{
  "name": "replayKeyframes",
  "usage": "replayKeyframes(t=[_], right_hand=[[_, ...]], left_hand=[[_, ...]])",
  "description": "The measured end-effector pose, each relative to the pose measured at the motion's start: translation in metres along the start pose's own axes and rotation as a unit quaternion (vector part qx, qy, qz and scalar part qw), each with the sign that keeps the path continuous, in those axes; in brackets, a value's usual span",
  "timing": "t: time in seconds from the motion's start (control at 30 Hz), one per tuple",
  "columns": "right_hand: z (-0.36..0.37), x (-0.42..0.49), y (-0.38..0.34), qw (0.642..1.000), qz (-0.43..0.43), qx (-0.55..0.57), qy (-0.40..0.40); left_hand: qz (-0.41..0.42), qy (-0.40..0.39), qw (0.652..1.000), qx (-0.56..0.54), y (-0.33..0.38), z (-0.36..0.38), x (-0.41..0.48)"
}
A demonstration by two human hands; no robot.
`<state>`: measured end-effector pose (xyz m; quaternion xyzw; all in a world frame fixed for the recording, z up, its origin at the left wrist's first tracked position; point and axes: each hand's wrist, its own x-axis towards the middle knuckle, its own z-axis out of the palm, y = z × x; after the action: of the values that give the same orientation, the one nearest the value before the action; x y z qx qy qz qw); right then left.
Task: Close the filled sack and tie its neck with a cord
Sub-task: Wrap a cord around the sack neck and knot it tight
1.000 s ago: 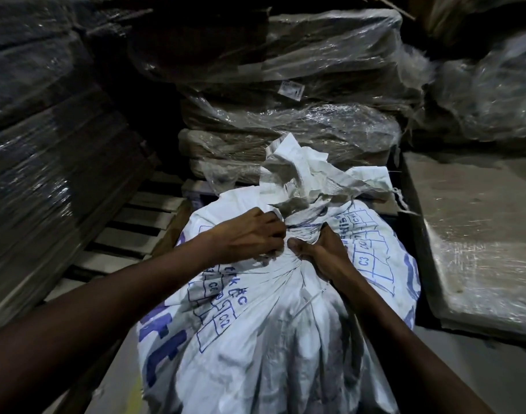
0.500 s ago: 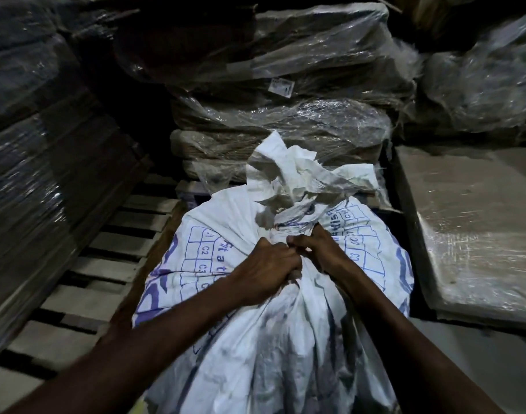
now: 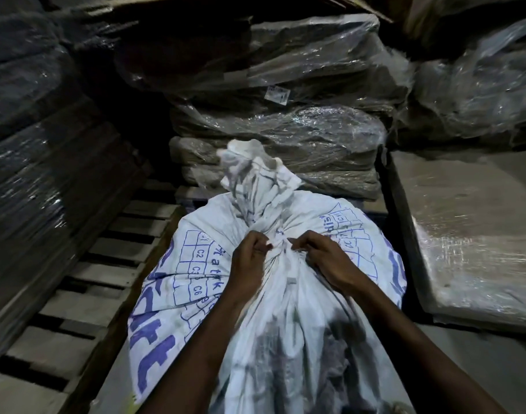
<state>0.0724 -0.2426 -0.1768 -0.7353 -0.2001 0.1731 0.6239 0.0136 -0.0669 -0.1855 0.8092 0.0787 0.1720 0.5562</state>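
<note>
A filled white woven sack [image 3: 285,309], printed with blue letters and a blue grid of boxes, is seen lying in the middle of the view. Its neck [image 3: 281,249] is gathered into tight pleats, and the loose mouth fabric [image 3: 255,177] is bunched upright beyond the neck. A white cord [image 3: 278,245] is seen at the neck, drawn into what looks like a knot between the two hands; its full run around the neck cannot be made out.

The left hand [image 3: 248,261] is placed just left of the neck, its grip clenched, with the cord end pinched between thumb and fingers. The right hand [image 3: 324,258] is placed just right of the neck, its grip likewise clenched on the cord's other end. Both forearms are laid over the sack's body.

To the left of the sack, a wooden pallet [image 3: 85,270] with open slats is seen, touching the sack's side. Beyond the sack, film-wrapped bundles [image 3: 285,138] are stacked. To the right of the sack, a flat film-wrapped stack [image 3: 470,234] is laid.
</note>
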Motion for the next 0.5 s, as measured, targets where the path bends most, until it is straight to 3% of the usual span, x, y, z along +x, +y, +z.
replayKeyframes(t=[0.1, 0.23, 0.37, 0.5], right_hand=[[-0.004, -0.009, 0.000, 0.997, 0.004, -0.066, -0.039], [-0.010, -0.016, -0.009, 0.984, -0.017, -0.157, -0.081], [-0.005, -0.019, -0.006, 0.977, -0.053, -0.206, -0.022], [0.003, -0.020, 0.002, 0.950, -0.206, -0.233, 0.035]], left_hand=[[-0.012, 0.014, 1.000, -0.002, -0.001, 0.006, -0.006], [0.058, 0.017, 0.977, 0.207, 0.010, 0.019, -0.018], [0.036, -0.017, 0.948, 0.317, 0.016, 0.026, -0.019], [0.053, -0.021, 0.950, 0.307, 0.013, 0.025, -0.019]])
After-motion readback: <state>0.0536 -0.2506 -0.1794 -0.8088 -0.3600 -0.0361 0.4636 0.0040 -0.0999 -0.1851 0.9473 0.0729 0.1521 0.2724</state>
